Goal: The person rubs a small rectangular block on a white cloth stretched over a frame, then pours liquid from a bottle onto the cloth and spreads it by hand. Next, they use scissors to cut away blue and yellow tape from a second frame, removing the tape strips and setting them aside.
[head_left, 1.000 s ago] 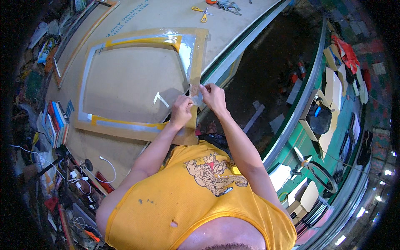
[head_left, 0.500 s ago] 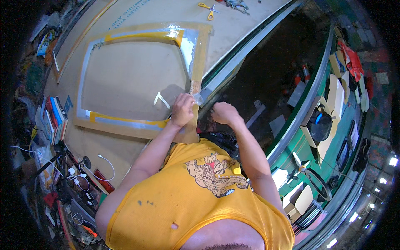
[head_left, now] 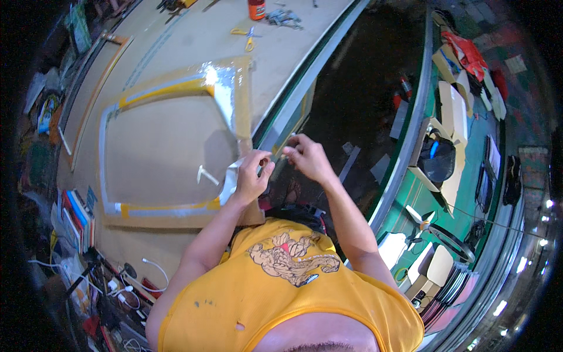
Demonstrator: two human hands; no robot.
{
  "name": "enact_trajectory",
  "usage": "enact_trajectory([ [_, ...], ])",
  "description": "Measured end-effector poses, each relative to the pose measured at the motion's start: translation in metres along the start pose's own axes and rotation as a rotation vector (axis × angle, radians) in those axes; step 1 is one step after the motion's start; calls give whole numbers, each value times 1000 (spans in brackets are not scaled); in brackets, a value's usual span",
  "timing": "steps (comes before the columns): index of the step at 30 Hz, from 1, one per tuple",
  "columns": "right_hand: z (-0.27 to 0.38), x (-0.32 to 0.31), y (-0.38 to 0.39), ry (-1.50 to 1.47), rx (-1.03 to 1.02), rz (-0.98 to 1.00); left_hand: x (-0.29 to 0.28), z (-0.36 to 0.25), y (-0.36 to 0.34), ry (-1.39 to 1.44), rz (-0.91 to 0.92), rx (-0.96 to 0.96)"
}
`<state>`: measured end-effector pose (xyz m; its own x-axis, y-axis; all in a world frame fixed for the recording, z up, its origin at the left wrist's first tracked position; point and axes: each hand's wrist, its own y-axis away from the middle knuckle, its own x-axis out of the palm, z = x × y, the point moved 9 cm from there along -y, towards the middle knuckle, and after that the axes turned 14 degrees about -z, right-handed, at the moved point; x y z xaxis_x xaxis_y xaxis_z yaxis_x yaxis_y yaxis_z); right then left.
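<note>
A brown frame (head_left: pixel 241 97) with rounded inner corners lies on the board, its inner border covered in silver-grey and yellow tape strips. My left hand (head_left: pixel 253 177) is over its near right corner, fingers curled toward the thumb. Beside that hand a pale, whitish piece (head_left: pixel 230 183) shows at the corner; I cannot tell whether the hand grips it. Just right of the frame's edge, my right hand (head_left: pixel 309 161) is raised with thumb and forefinger together; anything between them is too small to make out. Inside the frame lies a bent white strip (head_left: pixel 207 175).
Yellow-handled scissors (head_left: pixel 248 40), a red bottle (head_left: pixel 256 9) and a grey bundle (head_left: pixel 284 19) lie farther off. Books (head_left: pixel 79 217) and cables (head_left: pixel 126 287) are at the left. Across a dark gap stand an open cardboard box (head_left: pixel 454 126) and a small fan (head_left: pixel 423 224).
The view has shifted, bringing the red bottle into sight. My left hand's thumb now shows beside its fingers, and a pale piece appears beside it. My right hand has moved closer to the left.
</note>
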<state>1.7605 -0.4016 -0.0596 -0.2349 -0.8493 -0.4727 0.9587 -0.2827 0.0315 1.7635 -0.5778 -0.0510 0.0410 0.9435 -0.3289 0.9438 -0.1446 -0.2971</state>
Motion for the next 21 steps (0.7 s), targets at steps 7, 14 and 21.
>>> enact_trajectory([
  [7, -24, -39, 6, -141, 93, 48, 81, -7, -6, 321, -22, -360],
  [14, -64, -88, -2, -719, 338, 351, 157, -27, -20, 526, -6, -451],
  [21, -85, -181, -47, -771, 243, 305, 242, -56, -71, 524, 26, -436],
])
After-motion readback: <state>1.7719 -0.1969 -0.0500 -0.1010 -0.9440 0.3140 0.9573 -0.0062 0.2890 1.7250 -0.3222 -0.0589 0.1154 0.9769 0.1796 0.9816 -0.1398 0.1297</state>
